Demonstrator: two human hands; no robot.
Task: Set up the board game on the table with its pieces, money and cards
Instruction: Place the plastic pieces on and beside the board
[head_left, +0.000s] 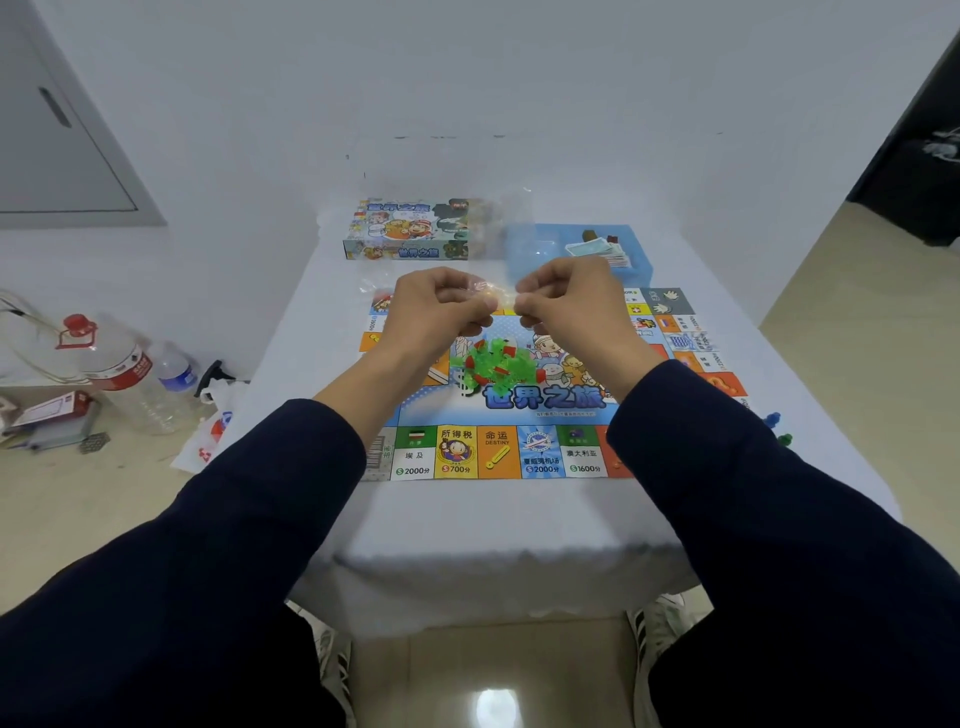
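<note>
Clear plastic is what both hands are working on: a small bag (496, 297) pinched between the left hand (441, 306) and the right hand (563, 299), held up above the far half of the game board (498, 395). Each hand has its fingers curled tight on an edge of the bag, so this looks like the tearing or emptying step.

Below them, a heap of green and red pieces (498, 364) already lies on the middle of the board. The board sits flat on the white surface (467, 519). Beyond it stand the game box (410, 231) and a blue tray (582, 249) with cards or money in it; which of the two I cannot tell. A blue pawn (772, 418) and a green pawn (784, 439) rest by the right edge of the surface, off the board.

To do this well, keep the bag low over the board's centre, pull the edges apart gently, and tip the opening downward, so small pieces drop onto the heap rather than bouncing off toward the floor. Whatever is inside the bag is too blurred to name.
</note>
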